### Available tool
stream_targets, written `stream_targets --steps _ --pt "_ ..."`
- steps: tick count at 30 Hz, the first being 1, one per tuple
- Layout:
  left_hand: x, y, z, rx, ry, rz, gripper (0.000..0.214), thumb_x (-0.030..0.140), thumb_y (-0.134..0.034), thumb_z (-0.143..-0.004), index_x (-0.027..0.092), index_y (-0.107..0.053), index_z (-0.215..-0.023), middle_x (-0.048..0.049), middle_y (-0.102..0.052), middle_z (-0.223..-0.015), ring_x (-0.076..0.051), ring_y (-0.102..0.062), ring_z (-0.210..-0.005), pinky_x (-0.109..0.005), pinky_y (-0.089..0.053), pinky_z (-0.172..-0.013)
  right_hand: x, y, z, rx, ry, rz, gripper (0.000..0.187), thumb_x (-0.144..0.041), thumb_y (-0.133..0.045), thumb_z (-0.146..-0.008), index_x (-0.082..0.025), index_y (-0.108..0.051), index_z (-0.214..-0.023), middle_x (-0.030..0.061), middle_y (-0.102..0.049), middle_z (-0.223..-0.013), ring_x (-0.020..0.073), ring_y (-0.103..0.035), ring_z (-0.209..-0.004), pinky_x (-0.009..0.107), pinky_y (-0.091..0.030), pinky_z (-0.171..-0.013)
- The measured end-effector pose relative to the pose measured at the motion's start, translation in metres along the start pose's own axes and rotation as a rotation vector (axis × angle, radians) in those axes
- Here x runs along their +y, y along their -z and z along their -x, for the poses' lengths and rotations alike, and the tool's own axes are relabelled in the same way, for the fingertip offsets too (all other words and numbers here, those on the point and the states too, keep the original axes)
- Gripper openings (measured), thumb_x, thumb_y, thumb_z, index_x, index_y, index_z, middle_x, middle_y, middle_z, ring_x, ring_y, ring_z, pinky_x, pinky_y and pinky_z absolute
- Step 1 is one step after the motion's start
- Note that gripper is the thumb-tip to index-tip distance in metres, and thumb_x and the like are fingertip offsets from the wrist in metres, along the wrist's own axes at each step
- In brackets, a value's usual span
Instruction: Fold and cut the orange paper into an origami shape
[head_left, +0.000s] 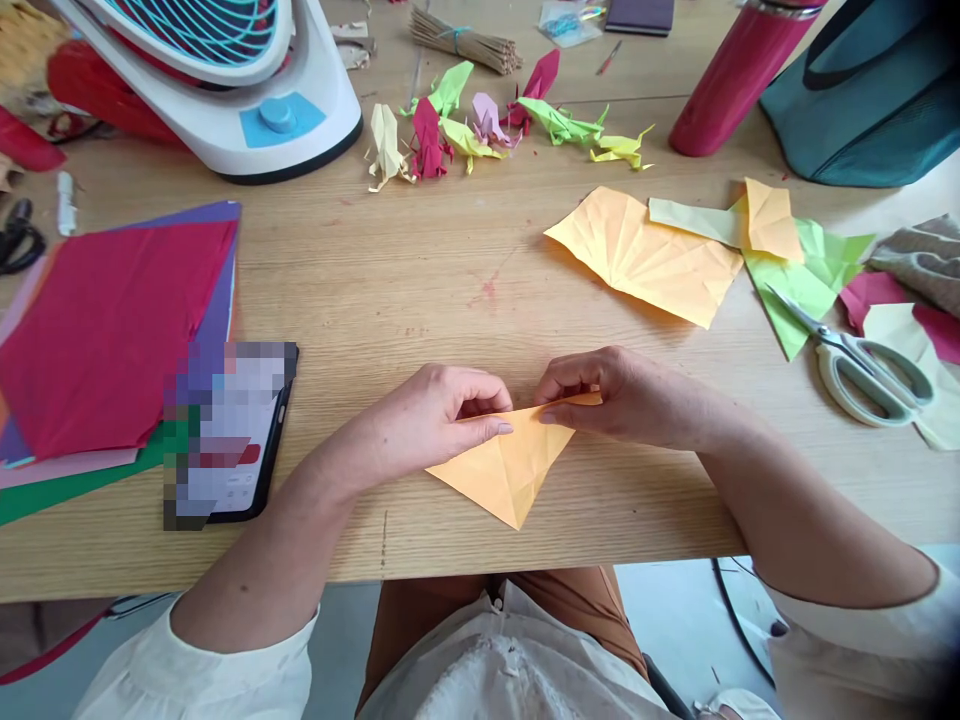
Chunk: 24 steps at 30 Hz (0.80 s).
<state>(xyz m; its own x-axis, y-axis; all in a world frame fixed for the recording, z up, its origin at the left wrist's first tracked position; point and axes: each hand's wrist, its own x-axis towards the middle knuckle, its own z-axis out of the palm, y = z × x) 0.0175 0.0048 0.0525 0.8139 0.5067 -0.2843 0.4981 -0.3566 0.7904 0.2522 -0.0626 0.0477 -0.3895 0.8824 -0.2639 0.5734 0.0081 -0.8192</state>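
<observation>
A sheet of orange origami paper [517, 465], folded into a triangle with creases across it, lies near the table's front edge, one point toward me. My left hand [457, 405] pinches its top folded edge between thumb and fingers, left of the middle. On the right part of that same edge, my right hand [592, 395] grips the paper, thumb in front and fingers curled behind. The fingertips behind the edge are partly hidden.
At left lie a stack of coloured paper [112, 330] and a phone [247, 440]. Scissors [862, 370] and creased orange scraps [652, 260] are at right. Several folded paper figures [427, 140], a white fan [300, 110] and a red bottle [735, 80] stand farther back.
</observation>
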Motion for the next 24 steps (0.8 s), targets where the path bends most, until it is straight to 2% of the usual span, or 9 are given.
stream_targets --steps 6,9,14,18,22,24 --pt "0.003 0.000 0.004 0.058 -0.010 -0.085 0.017 0.024 -0.058 -0.092 0.019 -0.069 -0.080 0.0046 -0.064 -0.074 -0.010 -0.055 -0.068 -0.023 -0.035 -0.061 0.000 -0.001 0.000 0.015 0.002 0.025 0.017 -0.034 -0.063 -0.091 -0.020 -0.071 -0.086 -0.0015 -0.067 -0.080 0.0127 -0.056 -0.072 0.025 -0.040 -0.063" --pt "0.003 0.002 0.006 0.067 0.013 -0.096 0.020 0.026 -0.059 -0.092 0.019 -0.066 -0.075 0.0055 -0.059 -0.067 -0.009 -0.050 -0.063 -0.023 -0.033 -0.057 0.002 0.000 -0.001 0.041 0.019 -0.003 0.025 -0.041 -0.062 -0.093 -0.019 -0.070 -0.083 -0.0012 -0.065 -0.075 0.0125 -0.054 -0.069 0.026 -0.039 -0.061" --pt "0.001 0.005 0.006 0.065 0.027 -0.054 0.027 0.033 -0.059 -0.093 0.018 -0.061 -0.071 0.0059 -0.051 -0.062 -0.008 -0.043 -0.058 -0.022 -0.029 -0.052 0.007 0.005 -0.004 0.080 -0.011 -0.230 0.040 -0.056 -0.066 -0.088 -0.019 -0.065 -0.073 -0.0028 -0.054 -0.064 0.0103 -0.042 -0.059 0.027 -0.030 -0.053" --pt "-0.003 0.007 0.004 0.062 0.030 -0.022 0.031 0.036 -0.058 -0.094 0.018 -0.057 -0.069 0.0053 -0.048 -0.062 -0.008 -0.041 -0.058 -0.022 -0.029 -0.052 0.011 0.008 -0.008 0.225 -0.065 -0.424 0.044 -0.058 -0.080 -0.076 -0.020 -0.061 -0.062 -0.0040 -0.045 -0.057 0.0090 -0.034 -0.054 0.028 -0.023 -0.050" --pt "-0.008 0.008 0.002 0.048 -0.002 0.048 0.033 0.039 -0.056 -0.095 0.018 -0.054 -0.069 0.0051 -0.045 -0.063 -0.009 -0.040 -0.059 -0.022 -0.028 -0.053 0.017 0.007 -0.013 0.371 -0.096 -0.591 0.049 -0.057 -0.089 -0.066 -0.020 -0.057 -0.057 -0.0031 -0.048 -0.055 0.0091 -0.040 -0.053 0.026 -0.028 -0.049" --pt "-0.010 0.008 0.000 0.053 -0.023 0.105 0.034 0.040 -0.055 -0.094 0.018 -0.052 -0.069 0.0051 -0.043 -0.064 -0.008 -0.038 -0.058 -0.022 -0.028 -0.053 0.021 0.006 -0.014 0.428 -0.097 -0.646 0.051 -0.058 -0.088 -0.066 -0.020 -0.055 -0.057 -0.0034 -0.048 -0.053 0.0088 -0.040 -0.051 0.025 -0.029 -0.048"
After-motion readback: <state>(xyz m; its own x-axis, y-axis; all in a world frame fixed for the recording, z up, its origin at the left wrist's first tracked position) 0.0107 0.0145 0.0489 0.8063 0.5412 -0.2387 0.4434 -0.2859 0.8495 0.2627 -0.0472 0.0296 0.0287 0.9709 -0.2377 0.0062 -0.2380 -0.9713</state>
